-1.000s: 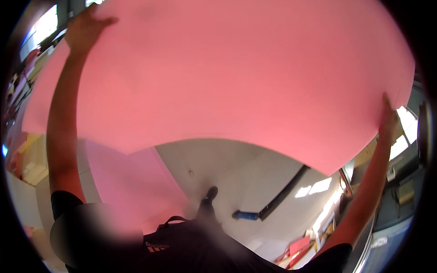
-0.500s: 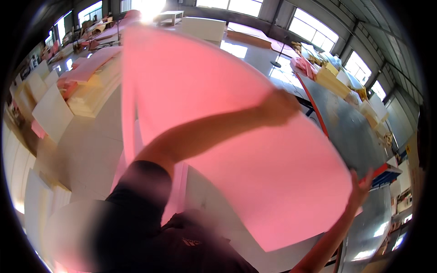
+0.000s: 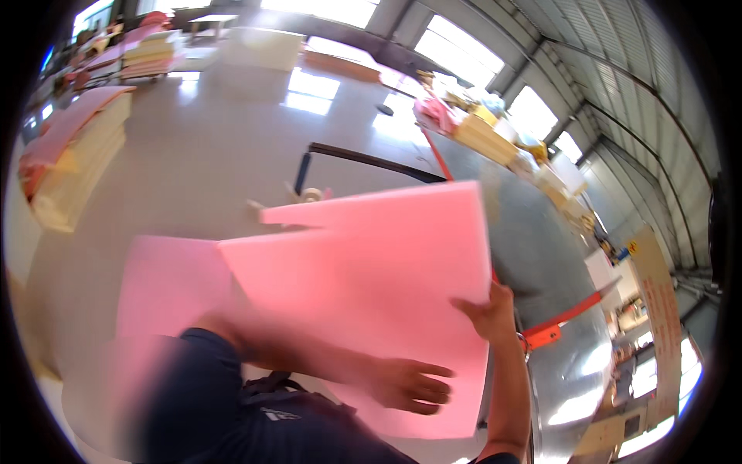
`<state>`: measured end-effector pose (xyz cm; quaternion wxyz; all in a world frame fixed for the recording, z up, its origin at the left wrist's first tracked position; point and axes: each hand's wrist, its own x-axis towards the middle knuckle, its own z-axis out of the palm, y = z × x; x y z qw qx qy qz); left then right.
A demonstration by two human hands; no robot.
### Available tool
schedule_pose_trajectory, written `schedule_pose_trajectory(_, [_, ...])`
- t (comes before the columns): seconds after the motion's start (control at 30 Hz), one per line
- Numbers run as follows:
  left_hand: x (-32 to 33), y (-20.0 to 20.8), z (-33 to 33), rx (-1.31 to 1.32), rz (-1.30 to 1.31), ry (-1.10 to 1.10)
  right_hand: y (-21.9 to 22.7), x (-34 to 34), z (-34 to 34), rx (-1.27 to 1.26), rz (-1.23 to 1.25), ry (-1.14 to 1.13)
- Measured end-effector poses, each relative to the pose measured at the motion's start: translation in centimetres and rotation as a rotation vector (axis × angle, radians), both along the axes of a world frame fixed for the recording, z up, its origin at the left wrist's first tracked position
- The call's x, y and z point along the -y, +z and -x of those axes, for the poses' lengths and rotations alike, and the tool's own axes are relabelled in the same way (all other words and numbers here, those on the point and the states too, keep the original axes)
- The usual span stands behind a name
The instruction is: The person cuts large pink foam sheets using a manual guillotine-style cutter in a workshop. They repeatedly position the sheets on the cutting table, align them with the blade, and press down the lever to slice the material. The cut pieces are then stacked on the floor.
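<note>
A large pink foam sheet (image 3: 363, 263) stands tilted in front of me, with a notch-like gap at its upper left edge. My right hand (image 3: 492, 313) grips its right edge, thumb across the near face. Against the lower part of the same sheet lies my left hand (image 3: 413, 385), its fingers stretched out and slightly apart. My left forearm crosses low from the left and is smeared by motion. Another pink foam sheet (image 3: 166, 278) shows at the left, partly behind my left arm.
On the right runs a grey metal-topped table (image 3: 541, 224) with a red bar (image 3: 568, 313) across it. Beyond the sheet is a dark metal frame (image 3: 375, 160). Stacked foam blocks (image 3: 85, 162) stand at the left, and more foam pieces (image 3: 487, 135) lie piled along the far right.
The sheet has come down and toward me from its raised position. My left hand has moved from the top edge to the lower face; my right hand still holds the right edge.
</note>
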<state>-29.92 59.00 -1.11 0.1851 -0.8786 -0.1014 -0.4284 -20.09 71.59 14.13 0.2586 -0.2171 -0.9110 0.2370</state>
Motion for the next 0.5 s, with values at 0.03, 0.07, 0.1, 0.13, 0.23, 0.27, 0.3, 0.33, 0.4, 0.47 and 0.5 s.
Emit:
schedule_pose_trajectory(0.03, [-0.2,0.6,4.7,0.151,0.024,-0.057,0.4,-0.4,-2.5,-0.061,0.064,-0.065])
schedule_pose_trajectory(0.07, [0.0,1.3,10.0,0.295,0.045,-0.107,0.7,-1.1,-4.4,-0.132,0.08,-0.127])
schedule_pose_trajectory(0.1, [-1.8,-3.0,15.7,0.176,-0.049,0.576,1.0,-1.9,-5.5,-0.213,0.099,-0.158])
schedule_pose_trajectory(0.13, [-2.1,7.2,14.7,0.596,0.005,0.728,1.6,-1.8,-10.2,-0.239,0.095,-0.303])
schedule_pose_trajectory(0.23, [-10.9,13.3,17.7,0.466,0.514,0.513,3.9,-2.6,-16.6,-0.25,0.085,-0.456])
schedule_pose_trajectory(0.27, [-14.3,14.3,17.4,0.39,0.709,0.376,4.2,-3.5,-17.9,-0.281,0.034,-0.504])
schedule_pose_trajectory(0.3, [-17.4,14.6,16.5,0.282,0.853,0.305,3.8,-4.2,-18.7,-0.317,-0.004,-0.535])
schedule_pose_trajectory(0.33, [-20.0,14.5,15.3,0.169,0.992,0.232,3.4,-4.8,-19.7,-0.35,-0.046,-0.566])
schedule_pose_trajectory(0.4, [-23.3,14.0,11.5,0.204,1.112,0.109,2.3,-5.2,-23.3,-0.364,-0.049,-0.661])
schedule_pose_trajectory(0.47, [-24.1,14.9,7.1,0.157,1.126,0.074,2.0,-4.7,-26.0,-0.441,-0.011,-0.735])
schedule_pose_trajectory(0.5, [-24.5,15.6,4.9,0.115,1.157,-0.035,1.8,-4.4,-28.1,-0.421,0.045,-0.812])
